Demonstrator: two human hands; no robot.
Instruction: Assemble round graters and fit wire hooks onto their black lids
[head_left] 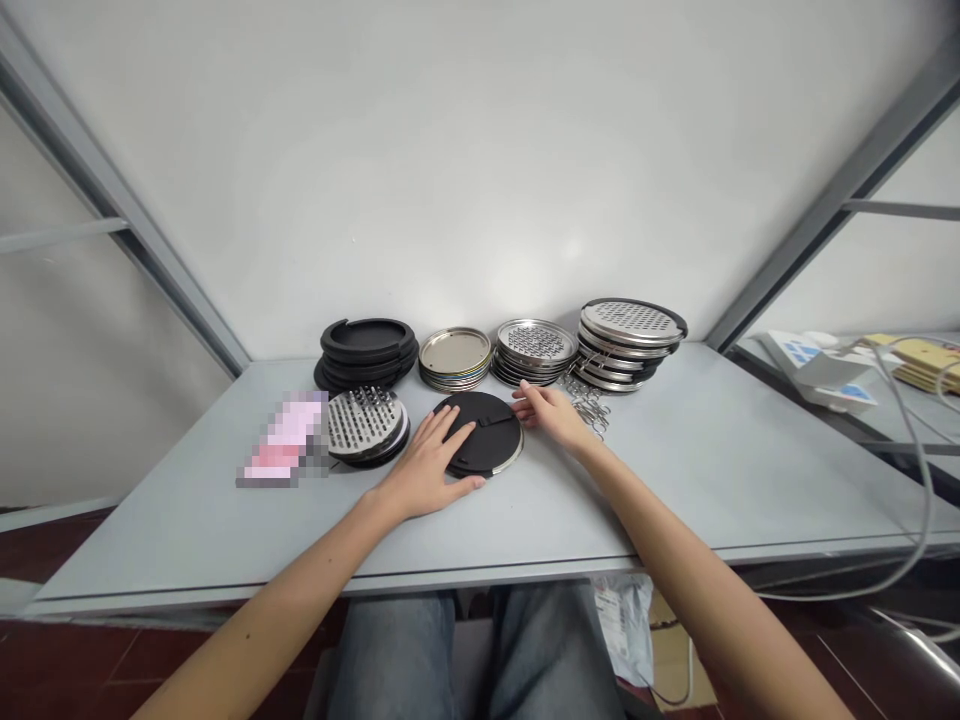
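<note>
My left hand [426, 468] lies flat with spread fingers on a round black disc [480, 437], which has a thin metal rim and a slim dark bar across its top. My right hand [551, 418] touches the disc's far right edge with its fingertips. To the left, a spiked steel grater disc [364, 423] sits on a dark base. Behind stand a stack of black rings [366, 345], a stack of plain metal discs [454, 352], a stack of perforated steel discs [536, 342] and a stack of steel grater discs [628, 323].
A heap of small metal clips [589, 405] lies beside my right hand on the grey table [675, 480]. A pixelated pink object [289, 440] lies at the left. A grey cable [926, 480] and papers on a side table [825, 370] are at the right.
</note>
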